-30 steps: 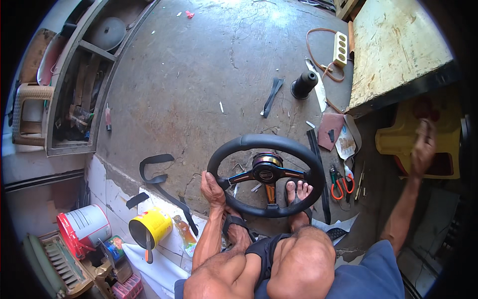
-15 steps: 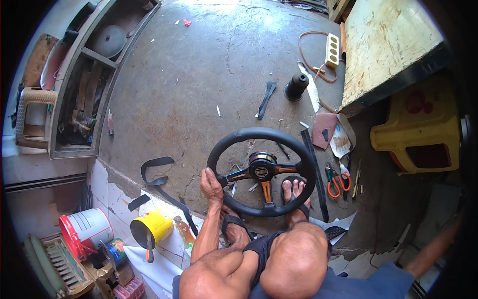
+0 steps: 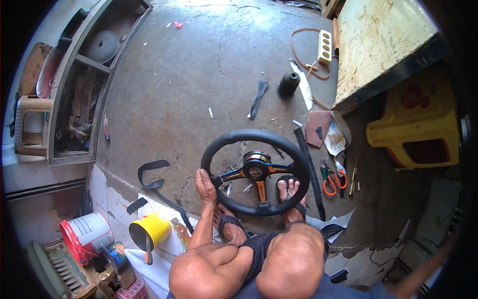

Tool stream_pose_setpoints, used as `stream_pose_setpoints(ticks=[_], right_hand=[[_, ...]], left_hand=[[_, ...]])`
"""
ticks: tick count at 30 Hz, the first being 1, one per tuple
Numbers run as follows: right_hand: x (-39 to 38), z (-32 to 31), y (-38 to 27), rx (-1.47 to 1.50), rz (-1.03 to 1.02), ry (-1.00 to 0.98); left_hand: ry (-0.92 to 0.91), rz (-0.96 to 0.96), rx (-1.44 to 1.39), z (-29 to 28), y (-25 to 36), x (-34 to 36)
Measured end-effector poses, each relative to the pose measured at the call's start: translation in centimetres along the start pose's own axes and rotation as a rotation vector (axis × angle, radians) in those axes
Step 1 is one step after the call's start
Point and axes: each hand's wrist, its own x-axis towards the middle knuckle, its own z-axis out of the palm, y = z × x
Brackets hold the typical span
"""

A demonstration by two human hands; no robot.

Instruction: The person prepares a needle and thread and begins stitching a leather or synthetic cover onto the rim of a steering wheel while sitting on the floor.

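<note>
A black steering wheel point(image 3: 259, 212) with dark spokes that carry orange-brown inlays stands propped in front of me, close to my sandalled feet. My left hand point(image 3: 205, 187) is closed on the left side of its rim. My right forearm point(image 3: 423, 274) stretches out at the lower right, blurred, and the hand at its end lies outside the picture. Right of the wheel lie orange-handled scissors point(image 3: 329, 180) and a long black strip point(image 3: 309, 172).
A black cone-shaped spool point(image 3: 288, 85) stands on the floor beyond the wheel, near a power strip point(image 3: 324, 47). Left are a curled black strip point(image 3: 149, 174), a yellow can point(image 3: 158, 229) and a white-and-red bucket point(image 3: 92, 231). A yellow plastic stool point(image 3: 413, 124) lies at right.
The whole view has shifted slightly. My right forearm has moved lower at the right edge. The left hand keeps its hold on the steering wheel.
</note>
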Motion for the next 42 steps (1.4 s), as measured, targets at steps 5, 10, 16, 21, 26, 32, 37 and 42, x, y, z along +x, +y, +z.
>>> stream_pose_setpoints(ticks=[5,10,16,21,26,32,37,42], right_hand=[[-18.1,15.1,-17.7,0.792,-0.294,-1.260],[-32.9,21.5,-26.6,1.061,0.061,-1.770],[-39.1,23.3,-29.2,1.084,0.194,-1.714],[-40.3,23.5,-29.3,1.079,0.126,-1.689],[-39.3,23.8,-29.0,1.022,0.231,-1.757],[-39.8,23.6,-28.9,1.063,0.140,-1.681],[-39.6,23.7,-28.8,1.047,0.160,-1.714],[-39.8,23.7,-29.0,1.039,0.157,-1.722]], left_hand=[[-0.248,-0.078,-0.022,-4.4,-0.7,0.2],[-0.390,-0.150,0.077,-3.0,2.0,-1.4],[-0.409,-0.223,0.157,-3.7,2.8,-0.9],[-0.370,-0.252,0.115,-3.1,2.1,-1.6],[-0.062,0.192,0.446,-2.0,1.8,-4.0],[-0.021,0.382,0.560,-2.2,2.7,-4.6],[0.003,0.427,0.537,-2.2,2.9,-4.5],[0.004,0.527,0.642,-2.7,3.4,-3.9]])
